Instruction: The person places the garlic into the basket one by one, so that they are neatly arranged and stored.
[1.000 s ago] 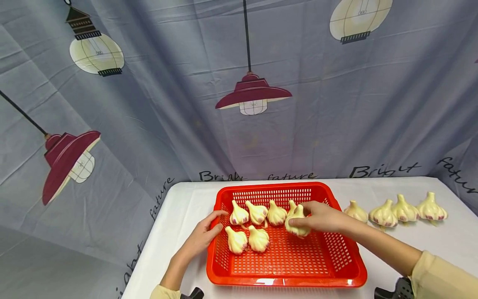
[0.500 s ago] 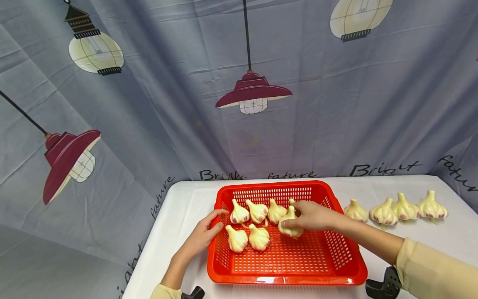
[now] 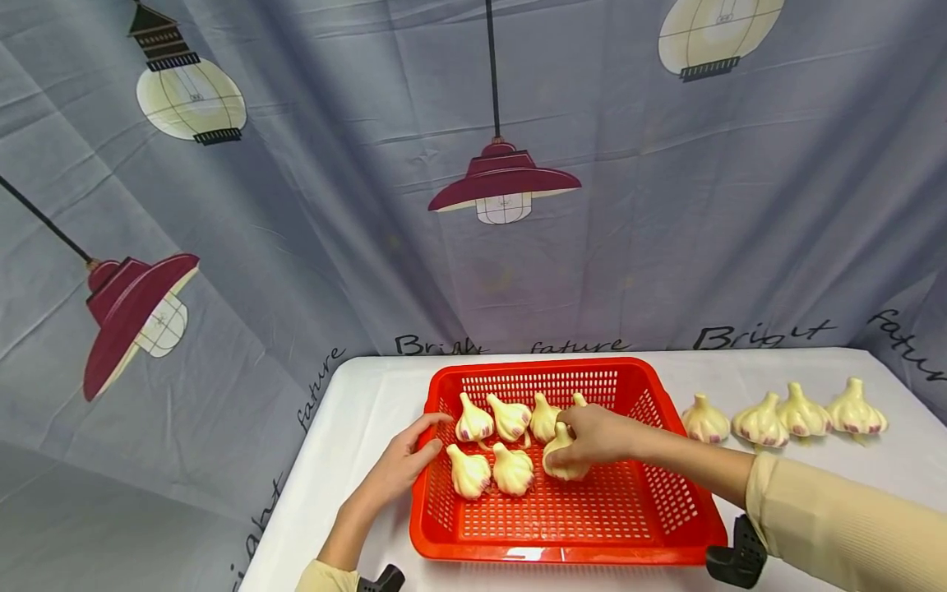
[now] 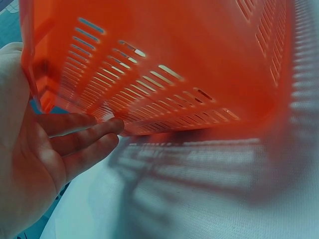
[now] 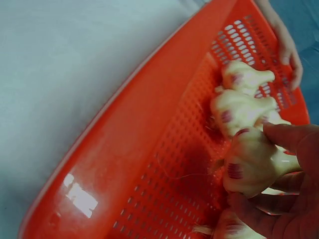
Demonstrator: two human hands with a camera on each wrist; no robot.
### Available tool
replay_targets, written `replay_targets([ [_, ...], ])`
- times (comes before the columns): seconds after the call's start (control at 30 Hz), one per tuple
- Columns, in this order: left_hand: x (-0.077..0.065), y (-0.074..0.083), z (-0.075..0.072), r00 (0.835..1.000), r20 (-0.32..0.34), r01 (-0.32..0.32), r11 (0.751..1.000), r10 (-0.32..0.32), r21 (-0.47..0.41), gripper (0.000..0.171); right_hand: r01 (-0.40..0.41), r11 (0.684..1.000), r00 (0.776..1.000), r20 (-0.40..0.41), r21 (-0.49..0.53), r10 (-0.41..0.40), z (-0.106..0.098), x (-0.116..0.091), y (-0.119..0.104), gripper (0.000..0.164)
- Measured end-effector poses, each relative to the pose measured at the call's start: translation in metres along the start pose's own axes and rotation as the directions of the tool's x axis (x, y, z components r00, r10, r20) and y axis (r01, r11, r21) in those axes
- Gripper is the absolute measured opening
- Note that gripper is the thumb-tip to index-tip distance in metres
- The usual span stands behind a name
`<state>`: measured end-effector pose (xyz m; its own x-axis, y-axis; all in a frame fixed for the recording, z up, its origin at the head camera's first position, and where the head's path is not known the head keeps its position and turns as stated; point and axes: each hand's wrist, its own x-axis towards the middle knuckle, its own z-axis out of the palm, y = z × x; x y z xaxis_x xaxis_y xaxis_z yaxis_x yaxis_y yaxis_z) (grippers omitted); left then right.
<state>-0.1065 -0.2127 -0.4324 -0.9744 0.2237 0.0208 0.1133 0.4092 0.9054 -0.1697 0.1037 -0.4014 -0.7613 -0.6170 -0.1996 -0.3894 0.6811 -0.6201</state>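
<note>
My right hand (image 3: 592, 437) grips a garlic bulb (image 3: 560, 454) inside the red basket (image 3: 570, 552), low over its floor. In the right wrist view, the fingers and thumb close around this held bulb (image 5: 249, 162), its neck pointing toward the palm. To its left are two garlic bulbs in the front row, the nearer being a purple-marked bulb (image 3: 513, 470). Behind stands a row of several bulbs, its right end partly hidden by the hand. My left hand (image 3: 403, 460) holds the basket's left rim, with several fingers (image 4: 92, 144) along the outside of the slotted wall.
Several more garlic bulbs (image 3: 760, 422) stand in a line on the white table (image 3: 377, 395), right of the basket. A grey curtain (image 3: 592, 271) printed with lamps hangs behind the table. A dark wrist device (image 3: 740, 555) sits beside the right sleeve.
My right hand has moved left and slightly down in the basket with the garlic bulb, toward the front-row bulbs. The left hand has stayed at the rim.
</note>
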Motion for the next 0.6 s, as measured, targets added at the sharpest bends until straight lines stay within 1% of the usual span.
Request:
replay_targets([
  [0.13, -0.001, 0.001, 0.0, 1.0, -0.001, -0.001, 1.0, 0.001, -0.005, 0.034, 0.029, 0.997, 1.0, -0.007, -0.068, -0.029, 0.004, 0.003, -0.004, 0.032],
  [0.27, -0.001, 0.001, 0.0, 1.0, 0.003, 0.0, 1.0, 0.0, -0.016, 0.035, 0.052, 0.988, 0.998, -0.014, -0.145, -0.054, 0.007, 0.007, -0.006, 0.034],
  [0.6, 0.001, -0.005, 0.002, 1.0, -0.018, 0.011, 1.0, -0.011, -0.008, 0.035, 0.023, 0.981, 1.0, -0.009, -0.192, -0.026, 0.015, 0.016, -0.009, 0.033],
])
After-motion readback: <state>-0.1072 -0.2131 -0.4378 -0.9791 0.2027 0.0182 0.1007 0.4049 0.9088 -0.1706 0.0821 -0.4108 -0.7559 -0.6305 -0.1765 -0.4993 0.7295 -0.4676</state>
